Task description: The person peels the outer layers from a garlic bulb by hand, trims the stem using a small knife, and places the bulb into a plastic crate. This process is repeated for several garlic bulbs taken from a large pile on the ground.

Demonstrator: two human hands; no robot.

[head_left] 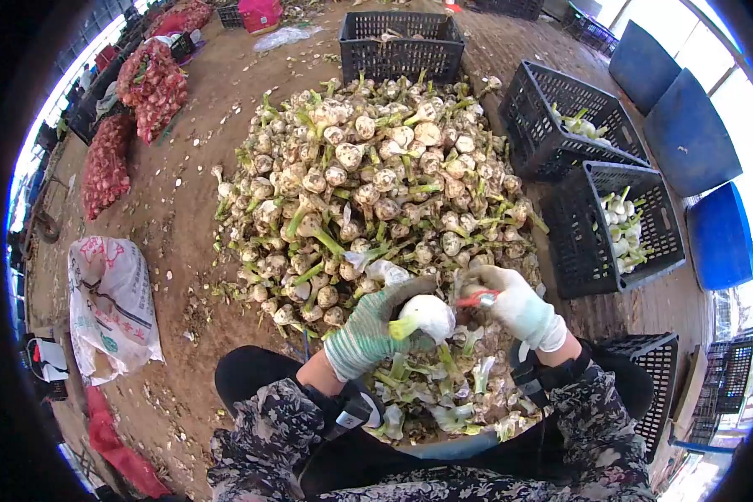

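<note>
My left hand point(372, 328), in a striped, dirty glove, is closed round a white garlic bulb point(432, 318) with a short green stem. Just right of the bulb, my right hand point(519, 303), also gloved, grips a small tool with a red handle point(478, 299); its blade cannot be made out. In front of both hands lies a large heap of untrimmed garlic point(376, 180) with soil on the bulbs. Below my hands, between my knees, a tub point(460, 449) holds cut stems and peelings.
Black crates stand behind the heap point(402, 58) and at the right point(552, 121), point(573, 243); the right ones hold cleaned garlic point(623, 226). Red net sacks point(152, 88) and a white sack point(115, 301) lie at the left. Blue barrels point(719, 236) line the right edge.
</note>
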